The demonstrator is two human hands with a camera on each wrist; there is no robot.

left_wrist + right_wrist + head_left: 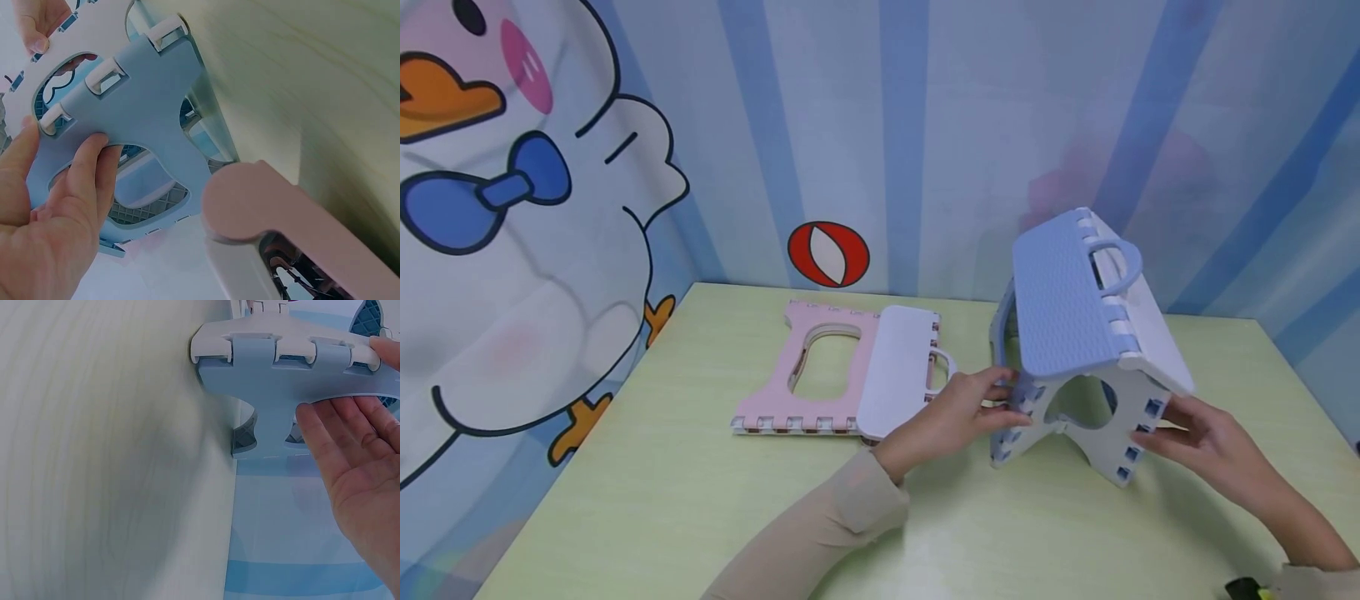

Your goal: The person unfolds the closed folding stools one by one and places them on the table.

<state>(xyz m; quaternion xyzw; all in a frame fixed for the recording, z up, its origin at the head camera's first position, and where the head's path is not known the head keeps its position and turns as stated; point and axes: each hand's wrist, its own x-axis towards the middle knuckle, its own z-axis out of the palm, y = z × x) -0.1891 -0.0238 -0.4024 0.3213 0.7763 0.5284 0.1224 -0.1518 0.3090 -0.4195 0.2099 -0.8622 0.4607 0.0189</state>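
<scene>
A blue and white stool (1060,300) is between the two hands, on the right part of the table (662,500), closer to the back edge than the front. Its seat is on top, bent down the middle like a little roof, with a small blue handle (1137,262) at the bend. I cannot tell if all its feet touch the table. The left hand (958,412) pinches the left side of the stool, thumb by the front edge and fingers at the rim of a big hole in the blue side. The right hand (1217,450) pinches the other side the same way, with its fingers at the rim of a hole there too. A pink and white stool (865,358) lies folded flat near the back edge of the table, left of the blue and white one. Its white handle is just beside the left wrist.
</scene>
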